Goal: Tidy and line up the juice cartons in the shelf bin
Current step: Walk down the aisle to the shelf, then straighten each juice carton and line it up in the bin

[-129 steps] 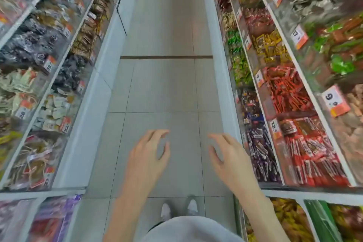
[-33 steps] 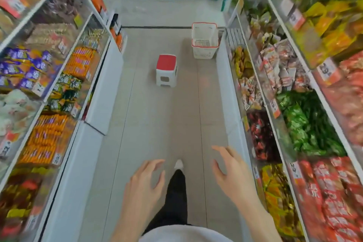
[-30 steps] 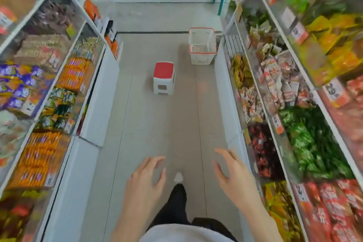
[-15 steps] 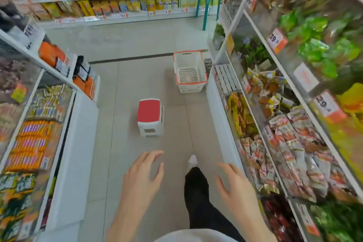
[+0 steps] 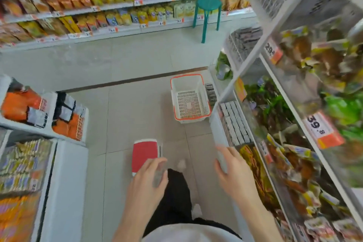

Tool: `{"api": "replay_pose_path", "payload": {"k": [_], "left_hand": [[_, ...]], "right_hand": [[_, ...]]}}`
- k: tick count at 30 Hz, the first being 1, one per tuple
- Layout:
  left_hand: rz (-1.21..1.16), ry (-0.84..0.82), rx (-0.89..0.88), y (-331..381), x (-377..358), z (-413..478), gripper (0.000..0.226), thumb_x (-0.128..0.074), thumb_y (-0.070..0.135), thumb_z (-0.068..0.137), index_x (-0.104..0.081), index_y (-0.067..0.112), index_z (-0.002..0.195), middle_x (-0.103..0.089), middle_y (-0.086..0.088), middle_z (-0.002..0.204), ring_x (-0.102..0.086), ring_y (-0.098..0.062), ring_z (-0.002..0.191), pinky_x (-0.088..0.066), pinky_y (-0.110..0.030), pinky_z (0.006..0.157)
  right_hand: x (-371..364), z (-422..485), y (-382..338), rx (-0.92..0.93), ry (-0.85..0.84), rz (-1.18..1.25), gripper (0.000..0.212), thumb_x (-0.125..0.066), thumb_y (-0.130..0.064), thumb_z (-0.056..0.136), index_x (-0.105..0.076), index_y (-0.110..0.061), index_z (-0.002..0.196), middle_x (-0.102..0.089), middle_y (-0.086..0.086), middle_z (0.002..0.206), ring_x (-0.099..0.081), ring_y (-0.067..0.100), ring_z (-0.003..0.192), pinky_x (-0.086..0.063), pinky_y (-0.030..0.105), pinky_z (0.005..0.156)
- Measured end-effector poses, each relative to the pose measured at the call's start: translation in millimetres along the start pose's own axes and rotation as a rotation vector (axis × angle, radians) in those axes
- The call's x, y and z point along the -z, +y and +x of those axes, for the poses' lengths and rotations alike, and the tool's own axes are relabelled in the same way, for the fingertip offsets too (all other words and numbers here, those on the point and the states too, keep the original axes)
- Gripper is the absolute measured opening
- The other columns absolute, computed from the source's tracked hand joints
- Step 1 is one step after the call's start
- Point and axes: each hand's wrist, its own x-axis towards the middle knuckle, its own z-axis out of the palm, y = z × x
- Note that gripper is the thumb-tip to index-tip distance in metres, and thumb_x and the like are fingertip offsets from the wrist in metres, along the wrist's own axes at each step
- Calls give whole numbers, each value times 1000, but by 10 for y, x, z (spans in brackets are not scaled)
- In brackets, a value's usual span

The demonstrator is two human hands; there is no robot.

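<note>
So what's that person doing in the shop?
A person is in a shop aisle with both hands held out, holding nothing. The left hand is above a red stool on the floor. The right hand is near the low shelf where small grey cartons sit in rows. Neither hand touches the cartons yet.

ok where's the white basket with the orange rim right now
Head view, right of centre: the white orange-rimmed plastic basket sits on the floor beside the right shelf, beyond the red-topped step stool.

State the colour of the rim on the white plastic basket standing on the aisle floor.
Orange-red, shown best in the head view on the white plastic basket.
</note>
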Motion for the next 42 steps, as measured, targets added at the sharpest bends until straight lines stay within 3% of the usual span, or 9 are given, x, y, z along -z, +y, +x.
{"api": "replay_pose_path", "payload": {"k": [5,10,13,17,20,25,32,36,42], "left_hand": [[28,-96,-148,272,19,1640,30,-66,34,98,-63,43,127,-61,28,119,-65,-5,108,-51,-25,88],[66,-227,-374,716,-24,3149,30,-69,26,96,-66,38,123,-65,23,121,-66,-7,109,-54,-33,91],[107,-291,-530,905,-248,3820,31,-71,26,94,-66,41,121,-64,26,118,-64,0,108,-51,-20,88],[118,-417,-695,973,-987,4606,34,-72,23,94,-68,37,125,-66,20,122,-64,-6,115,-55,-35,96],[167,-510,-825,890,-1763,5020,31,-68,29,97,-68,35,128,-66,15,124,-64,-11,116,-52,-35,94],[146,-635,-1035,557,-3123,5596,38,-71,27,94,-64,39,129,-66,17,115,-65,-8,100,-54,-32,87],[-58,-718,-1218,143,-4546,6139,35,-71,39,88,-64,42,122,-69,17,115,-65,1,104,-50,-18,95],[-231,-696,-1324,35,-4933,6243,35,-79,9,90,-71,19,123,-75,3,109,-72,-10,101,-56,-30,99],[-287,-663,-1440,109,-4920,6441,29,-73,8,94,-70,18,121,-74,3,100,-72,-13,96,-58,-32,93]], "right_hand": [[-99,1144,97,-125,119,43,37,-70,-15,95,-66,-22,132,-67,-1,126,-71,25,101,-58,40,75],[-221,2063,177,-303,236,81,42,-67,-21,99,-61,-25,140,-63,-5,129,-69,17,107,-57,31,82],[-357,2413,298,-439,324,136,41,-71,-17,98,-64,-23,138,-66,-3,127,-70,18,107,-56,29,82],[-817,2720,788,-556,464,187,41,-69,-15,99,-65,-24,139,-65,-3,134,-66,19,120,-56,35,94],[-1299,2839,1321,-667,515,184,40,-64,-21,104,-60,-24,144,-62,-1,140,-61,21,128,-53,37,100],[-2261,3039,2242,-710,614,125,38,-70,-13,98,-66,-15,136,-68,6,128,-70,26,112,-47,24,82],[-3375,3276,3252,-687,740,71,39,-71,-11,96,-68,-13,135,-69,11,127,-70,31,111,-57,39,90],[-3632,3317,3457,-659,836,4,34,-70,-10,96,-71,-13,130,-70,9,124,-66,30,114,-55,40,94],[-3605,3338,3345,-679,781,-64,31,-66,-17,101,-70,-15,131,-69,8,129,-63,28,122,-52,45,101]]}}
